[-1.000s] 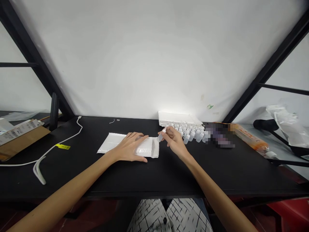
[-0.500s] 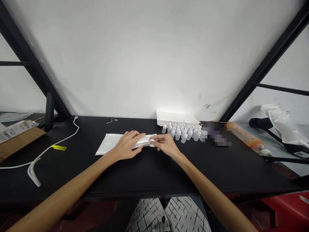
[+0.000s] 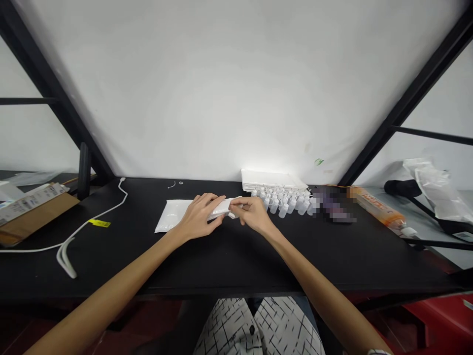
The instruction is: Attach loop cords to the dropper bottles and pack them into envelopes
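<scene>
A flat white padded mailer lies on the black table, its right end raised and narrowed between my hands. My left hand rests over its middle, fingers across the top and thumb on the near side, gripping it. At the right end, the fingers of my right hand are pinched together at the mailer's edge. Under those fingertips a small white piece pokes out, too small to name. Right of my right hand, several small translucent squeeze bottles with white caps stand upright in a cluster.
A stack of white mailers lies behind the bottles against the wall. A white cable with a yellow tag runs along the left. A cardboard box sits far left; an orange-printed plastic pack lies at right.
The view has shifted slightly, moving the table's contents a little to the right. My right fingers have moved slightly over the mailer's end; my left hand keeps its hold.
</scene>
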The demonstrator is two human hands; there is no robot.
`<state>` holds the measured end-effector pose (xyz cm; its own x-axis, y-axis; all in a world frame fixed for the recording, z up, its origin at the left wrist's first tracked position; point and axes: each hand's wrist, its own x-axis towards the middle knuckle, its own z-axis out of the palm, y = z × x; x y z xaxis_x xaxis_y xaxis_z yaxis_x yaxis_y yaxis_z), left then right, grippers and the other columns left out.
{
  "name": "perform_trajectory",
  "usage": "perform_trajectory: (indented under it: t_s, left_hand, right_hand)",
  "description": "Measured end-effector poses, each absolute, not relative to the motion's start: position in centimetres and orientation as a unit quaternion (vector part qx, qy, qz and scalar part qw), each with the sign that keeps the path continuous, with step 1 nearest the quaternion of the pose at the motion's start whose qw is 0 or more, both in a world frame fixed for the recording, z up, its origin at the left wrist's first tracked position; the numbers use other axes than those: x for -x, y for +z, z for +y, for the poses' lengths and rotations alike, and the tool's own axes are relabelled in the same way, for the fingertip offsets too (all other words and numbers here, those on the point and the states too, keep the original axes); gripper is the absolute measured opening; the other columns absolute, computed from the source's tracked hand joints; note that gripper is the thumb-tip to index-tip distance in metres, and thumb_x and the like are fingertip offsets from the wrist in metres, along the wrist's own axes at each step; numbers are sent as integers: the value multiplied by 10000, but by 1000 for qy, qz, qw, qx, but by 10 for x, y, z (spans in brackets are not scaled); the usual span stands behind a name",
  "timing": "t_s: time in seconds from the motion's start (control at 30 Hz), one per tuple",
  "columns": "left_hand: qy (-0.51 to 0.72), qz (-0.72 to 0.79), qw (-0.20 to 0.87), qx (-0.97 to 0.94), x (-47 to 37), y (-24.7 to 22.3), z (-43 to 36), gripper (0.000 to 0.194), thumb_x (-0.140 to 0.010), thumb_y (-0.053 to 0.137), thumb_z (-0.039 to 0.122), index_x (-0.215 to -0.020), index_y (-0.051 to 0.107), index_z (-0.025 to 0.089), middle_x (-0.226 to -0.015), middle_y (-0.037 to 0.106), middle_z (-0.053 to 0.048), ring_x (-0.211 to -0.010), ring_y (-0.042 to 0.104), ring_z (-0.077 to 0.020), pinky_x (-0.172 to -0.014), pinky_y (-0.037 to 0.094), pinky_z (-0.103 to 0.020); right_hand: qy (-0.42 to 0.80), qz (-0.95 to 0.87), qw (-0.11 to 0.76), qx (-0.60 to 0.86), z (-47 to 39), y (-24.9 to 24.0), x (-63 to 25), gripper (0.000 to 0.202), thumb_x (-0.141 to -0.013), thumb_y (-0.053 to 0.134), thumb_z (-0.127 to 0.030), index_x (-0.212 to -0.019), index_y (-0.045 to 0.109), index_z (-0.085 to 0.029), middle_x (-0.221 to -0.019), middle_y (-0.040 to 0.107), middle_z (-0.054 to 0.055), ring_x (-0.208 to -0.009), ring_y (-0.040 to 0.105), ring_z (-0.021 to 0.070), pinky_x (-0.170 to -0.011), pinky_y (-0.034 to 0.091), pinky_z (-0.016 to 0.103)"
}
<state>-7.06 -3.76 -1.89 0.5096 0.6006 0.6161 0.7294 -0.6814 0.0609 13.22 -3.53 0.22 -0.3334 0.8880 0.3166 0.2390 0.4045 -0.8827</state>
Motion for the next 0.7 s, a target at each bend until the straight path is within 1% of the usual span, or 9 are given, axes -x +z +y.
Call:
perform_trajectory:
  t_s: [0.03,0.1,0.17,0.23,0.3,0.43,0.5,0.57,0.7]
  left_hand:
    - [-325,-395,103,853,70,-15,-37,425,-902,489,319,-1292,526,154,-1076,615,-113,-951,587,-243,-789,452,-377]
    - [-368,-420,95,824,72,-4,-35,425,-903,486,319,-1292,530,154,-1094,611,-109,-990,585,-243,-847,463,-382]
    - [-422,-441,86,787,78,10,-32,415,-908,479,337,-1278,543,161,-1122,604,-103,-1025,583,-239,-903,465,-377]
    - [-473,-458,83,749,86,22,-29,407,-914,473,365,-1262,552,170,-1145,599,-96,-1045,585,-236,-933,463,-369]
    - [-520,-473,84,706,93,32,-29,391,-927,458,378,-1242,556,168,-1145,601,-93,-1051,586,-235,-939,465,-365]
    - [-570,-466,93,670,96,33,-37,403,-918,468,356,-1260,517,150,-1156,593,-111,-1070,578,-247,-947,466,-380]
    - [-548,-429,91,712,91,26,-46,474,-873,513,318,-1315,470,151,-1215,566,-125,-1109,561,-265,-978,453,-405]
    - [-536,-389,86,744,83,18,-55,543,-833,536,263,-1356,434,160,-1239,546,-131,-1122,552,-270,-981,455,-413]
    - [-505,-346,73,787,73,6,-63,676,-779,534,188,-1429,352,173,-1260,522,-145,-1137,542,-280,-971,467,-429]
  right_hand:
    - [376,-736,420,373,-34,12,-129,251,-839,587,-362,-870,748,-172,-721,691,23,-366,495,66,-439,409,227]
    - [361,-745,433,356,-32,38,-125,278,-853,567,-379,-958,746,-194,-805,718,34,-349,493,66,-418,411,238]
    - [346,-719,487,355,-31,65,-128,303,-836,590,-393,-999,735,-182,-933,728,66,-338,477,58,-396,409,250]
    - [298,-692,553,354,-30,86,-140,292,-817,614,-400,-942,735,-166,-1016,717,85,-374,497,59,-399,418,253]
    - [256,-667,596,366,-28,95,-158,273,-806,624,-394,-865,731,-149,-960,720,89,-402,511,67,-410,425,254]
    - [245,-619,624,409,-28,82,-194,268,-773,673,-389,-802,712,-125,-839,704,87,-382,484,59,-356,331,233]
    - [274,-621,596,429,-33,69,-201,316,-779,673,-428,-792,707,-114,-843,703,97,-385,499,63,-335,291,221]
    - [325,-644,546,426,-41,58,-197,392,-807,632,-496,-817,707,-111,-873,710,114,-411,542,82,-330,303,213]
    - [429,-689,448,374,-51,47,-171,439,-838,584,-532,-991,708,-141,-933,721,113,-522,659,135,-381,405,204]
